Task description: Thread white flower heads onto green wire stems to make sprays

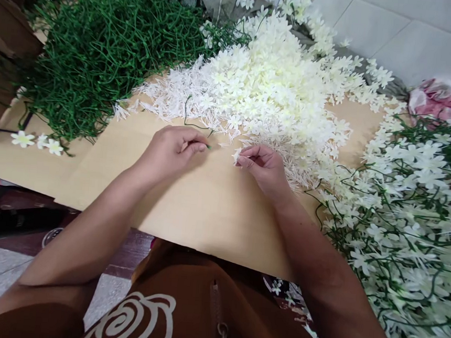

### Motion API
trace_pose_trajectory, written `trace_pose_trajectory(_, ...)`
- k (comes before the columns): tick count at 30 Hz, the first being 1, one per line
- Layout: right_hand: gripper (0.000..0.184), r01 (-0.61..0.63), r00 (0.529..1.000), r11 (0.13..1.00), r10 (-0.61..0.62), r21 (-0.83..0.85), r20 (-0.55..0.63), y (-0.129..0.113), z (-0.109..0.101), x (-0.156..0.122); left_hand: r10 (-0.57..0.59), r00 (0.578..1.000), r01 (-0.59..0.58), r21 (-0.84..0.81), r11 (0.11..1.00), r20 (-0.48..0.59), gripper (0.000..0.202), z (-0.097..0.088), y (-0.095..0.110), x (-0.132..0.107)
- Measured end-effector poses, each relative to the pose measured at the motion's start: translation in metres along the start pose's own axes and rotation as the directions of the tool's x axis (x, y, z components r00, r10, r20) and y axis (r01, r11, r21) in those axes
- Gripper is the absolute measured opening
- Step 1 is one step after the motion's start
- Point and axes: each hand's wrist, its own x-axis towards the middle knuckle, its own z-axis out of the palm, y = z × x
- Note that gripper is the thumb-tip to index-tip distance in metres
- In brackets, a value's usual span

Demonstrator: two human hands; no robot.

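My left hand (176, 148) pinches a thin green plastic stem (190, 122), whose curved length rises behind the fingers and whose tip pokes out by the thumb. Across a small gap, my right hand (264, 166) holds a small white artificial flower piece (236, 156) between thumb and fingertips. Both hands are just above the brown cardboard sheet (206, 209). Right behind them lie loose white stamen pieces (177, 91) and a big heap of white artificial blossoms (273, 73).
A tangled pile of green stems (109, 48) lies at the back left, beside a cardboard box (2, 60). Assembled flower sprigs (414, 217) crowd the right side. Some blossoms (23, 139) lie at the left. A pink-and-white bag (439, 101) sits at the back right.
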Motion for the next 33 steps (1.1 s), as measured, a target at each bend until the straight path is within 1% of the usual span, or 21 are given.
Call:
trace_pose_trajectory(1,0.030,0.007,1.000,1.000,-0.007,0.015,0.002,-0.002,0.001,0.000,-0.043,0.999,0.041,-0.080,0.996,-0.025,0.018,0.001,0.002,0.002)
trace_pose_trajectory(2,0.029,0.018,1.000,0.999,-0.018,0.028,0.006,-0.004,0.003,-0.001,-0.081,0.996,0.076,-0.154,0.985,-0.029,0.016,0.003,0.005,0.004)
trace_pose_trajectory(6,0.027,0.074,0.997,0.997,-0.074,0.037,0.008,-0.011,0.007,-0.003,-0.159,0.985,0.172,-0.396,0.902,0.065,0.011,0.018,0.018,0.009)
trace_pose_trajectory(8,0.029,0.091,0.996,0.996,-0.091,0.013,-0.006,-0.012,0.007,-0.003,-0.186,0.975,0.222,-0.479,0.849,0.122,0.010,0.027,0.024,0.008)
trace_pose_trajectory(11,0.032,0.107,0.994,0.994,-0.107,-0.031,-0.020,-0.013,0.007,-0.002,-0.211,0.959,0.283,-0.566,0.774,0.190,0.016,0.036,0.027,0.005)
trace_pose_trajectory(14,0.036,0.114,0.993,0.991,-0.116,-0.064,-0.026,-0.013,0.006,-0.002,-0.231,0.951,0.310,-0.634,0.708,0.206,0.026,0.039,0.027,0.003)
trace_pose_trajectory(17,0.036,0.119,0.992,0.990,-0.123,-0.081,-0.042,-0.013,0.006,-0.003,-0.257,0.945,0.322,-0.689,0.649,0.200,0.032,0.041,0.026,0.003)
trace_pose_trajectory(20,0.037,0.113,0.992,0.987,-0.118,-0.110,-0.038,-0.013,0.007,-0.004,-0.279,0.939,0.333,-0.720,0.609,0.200,0.034,0.042,0.025,0.003)
trace_pose_trajectory(23,0.038,0.093,0.995,0.986,-0.098,-0.141,-0.025,-0.013,0.009,-0.005,-0.295,0.932,0.351,-0.721,0.597,0.210,0.032,0.043,0.025,0.003)
trace_pose_trajectory(28,0.040,0.091,0.992,0.982,-0.105,-0.168,-0.072,-0.010,0.011,-0.006,-0.295,0.924,0.377,-0.716,0.587,0.245,0.028,0.043,0.025,0.002)
trace_pose_trajectory(30,0.037,0.108,0.989,0.978,-0.124,-0.180,-0.078,-0.009,0.011,-0.007,-0.294,0.921,0.386,-0.712,0.587,0.257,0.026,0.043,0.026,0.002)
trace_pose_trajectory(33,0.030,0.134,0.988,0.973,-0.146,-0.186,-0.052,-0.009,0.010,-0.008,-0.300,0.920,0.386,-0.713,0.585,0.251,0.024,0.044,0.026,0.001)
